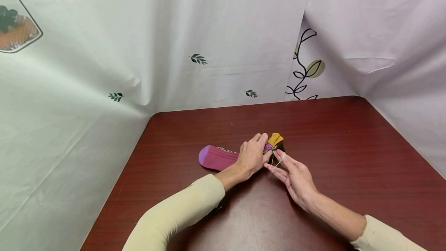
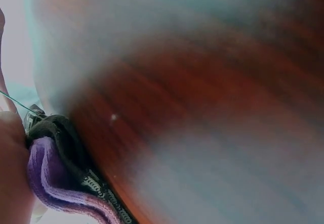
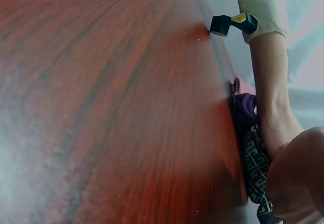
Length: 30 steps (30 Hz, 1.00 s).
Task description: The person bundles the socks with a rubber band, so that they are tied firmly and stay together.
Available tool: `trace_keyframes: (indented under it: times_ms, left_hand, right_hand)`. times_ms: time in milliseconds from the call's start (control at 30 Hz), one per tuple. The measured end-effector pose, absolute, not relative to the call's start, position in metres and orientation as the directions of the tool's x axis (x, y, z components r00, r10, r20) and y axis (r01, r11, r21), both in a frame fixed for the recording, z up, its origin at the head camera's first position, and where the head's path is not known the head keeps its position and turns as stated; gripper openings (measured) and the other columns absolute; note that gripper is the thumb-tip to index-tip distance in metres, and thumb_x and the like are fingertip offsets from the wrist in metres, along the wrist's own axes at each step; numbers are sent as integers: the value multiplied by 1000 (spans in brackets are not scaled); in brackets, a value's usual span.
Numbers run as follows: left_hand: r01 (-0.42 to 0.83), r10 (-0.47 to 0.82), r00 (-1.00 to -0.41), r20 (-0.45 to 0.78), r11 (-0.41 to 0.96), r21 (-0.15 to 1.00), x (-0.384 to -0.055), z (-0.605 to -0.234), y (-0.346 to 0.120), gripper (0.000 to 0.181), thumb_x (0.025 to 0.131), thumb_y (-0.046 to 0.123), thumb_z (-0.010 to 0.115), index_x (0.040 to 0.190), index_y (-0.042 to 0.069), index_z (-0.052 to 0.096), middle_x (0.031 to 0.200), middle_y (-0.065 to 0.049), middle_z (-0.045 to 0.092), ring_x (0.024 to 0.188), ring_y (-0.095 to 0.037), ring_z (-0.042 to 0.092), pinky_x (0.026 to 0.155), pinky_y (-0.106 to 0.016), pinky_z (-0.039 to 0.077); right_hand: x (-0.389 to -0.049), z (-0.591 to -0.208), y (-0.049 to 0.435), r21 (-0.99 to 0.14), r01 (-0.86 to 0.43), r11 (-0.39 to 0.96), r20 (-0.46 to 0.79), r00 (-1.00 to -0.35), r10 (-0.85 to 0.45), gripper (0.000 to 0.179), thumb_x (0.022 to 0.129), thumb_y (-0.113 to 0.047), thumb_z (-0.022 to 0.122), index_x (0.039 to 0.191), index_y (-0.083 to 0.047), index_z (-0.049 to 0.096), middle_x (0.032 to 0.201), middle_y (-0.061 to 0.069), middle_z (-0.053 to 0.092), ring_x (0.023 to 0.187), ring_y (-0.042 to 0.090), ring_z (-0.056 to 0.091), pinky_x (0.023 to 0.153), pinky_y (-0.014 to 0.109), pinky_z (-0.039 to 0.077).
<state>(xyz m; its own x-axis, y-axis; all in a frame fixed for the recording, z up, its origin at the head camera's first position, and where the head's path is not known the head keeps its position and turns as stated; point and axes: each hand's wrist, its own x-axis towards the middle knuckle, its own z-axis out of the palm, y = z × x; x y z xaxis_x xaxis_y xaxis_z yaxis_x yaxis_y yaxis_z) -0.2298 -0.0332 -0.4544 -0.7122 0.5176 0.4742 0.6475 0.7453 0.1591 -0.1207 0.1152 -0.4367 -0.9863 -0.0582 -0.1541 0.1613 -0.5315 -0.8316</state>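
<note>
On the table lies a bundle of socks point(image 1: 218, 159), maroon with a lilac toe at its left end. A mustard-yellow part point(image 1: 275, 139) sticks out at the right end. My left hand point(image 1: 251, 156) grips the bundle near that end. A thin pale elastic band point(image 1: 280, 162) loops around the spread, extended fingers of my right hand point(image 1: 299, 179) and reaches the bundle. Purple and dark sock layers point(image 2: 48, 183) show beside the left hand in the left wrist view. A dark patterned sock side point(image 3: 254, 155) appears in the right wrist view.
The dark red wooden table point(image 1: 320, 127) carries everything. White printed sheeting point(image 1: 223, 30) hangs behind it and along both sides. A black strap mount point(image 3: 233, 23) sits at the left sleeve's cuff.
</note>
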Motion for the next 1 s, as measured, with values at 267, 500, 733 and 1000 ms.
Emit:
trace_keyframes:
  times_ms: [267, 500, 733, 1000]
  left_hand:
    - [655, 508, -711, 486, 730, 195, -229, -457, -35, 28, 95, 24, 72, 94, 15, 45, 86, 5, 50, 60, -17, 54, 57, -34, 53]
    - [680, 527, -716, 458, 675, 287, -230, -459, -37, 27, 94, 18, 72, 111, 14, 52, 99, 5, 62, 69, -17, 60, 63, -34, 55]
    - [729, 592, -678, 436, 618, 295, -232, -459, -41, 39, 96, 30, 67, 130, 15, 56, 114, 6, 65, 79, -11, 60, 71, -30, 55]
    - [733, 590, -672, 448, 616, 289, -233, -457, -40, 34, 102, 39, 70, 123, 15, 59, 105, 5, 67, 76, -9, 61, 67, -27, 54]
  right_hand:
    - [-124, -436, 117, -818, 186, -545, -183, -981, -60, 63, 117, -22, 43, 165, 6, 14, 173, 12, 25, 110, 19, 75, 105, 29, 49]
    - [-134, -437, 119, -838, 180, -514, -169, -983, -68, 61, 117, -19, 42, 164, 8, 15, 172, 18, 22, 109, 16, 75, 105, 28, 50]
    - [-137, -437, 123, -853, 202, -482, -187, -979, -80, 58, 117, -17, 41, 164, 8, 19, 169, 22, 25, 101, 11, 75, 103, 28, 52]
    - [-137, -442, 130, -878, 183, -441, -166, -983, -79, 60, 115, -23, 49, 161, 9, 29, 164, 24, 30, 102, 16, 77, 100, 27, 53]
